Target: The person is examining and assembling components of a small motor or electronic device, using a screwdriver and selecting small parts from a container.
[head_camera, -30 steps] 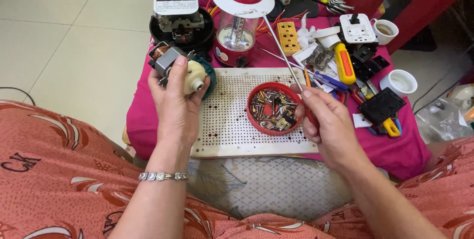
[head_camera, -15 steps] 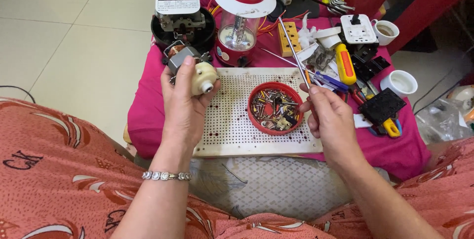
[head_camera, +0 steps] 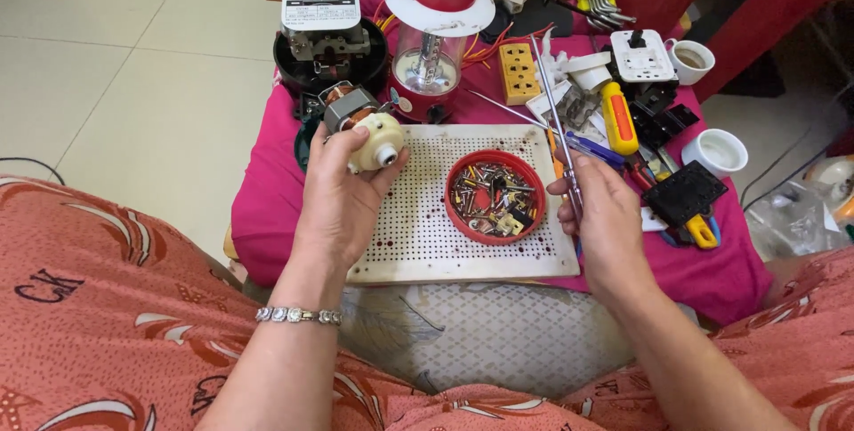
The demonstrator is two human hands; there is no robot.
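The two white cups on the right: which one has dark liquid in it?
The far white cup, beside the white switch plate, holds brownish liquid. The nearer white cup, by the black box, looks empty.

A perforated board (head_camera: 427, 244) lies on the table (head_camera: 267, 217), with a round dish of screws (head_camera: 495, 197) on its right half. The left hand (head_camera: 342, 200) holds a small motor (head_camera: 363, 127) over the board's left far corner; the right hand (head_camera: 605, 217) holds a screwdriver (head_camera: 556, 124) just right of the dish

Cream motor housing (head_camera: 377, 141), red bowl (head_camera: 463, 217), white perforated board (head_camera: 418, 235), pink cloth (head_camera: 267, 209), yellow-handled screwdriver (head_camera: 617, 118)
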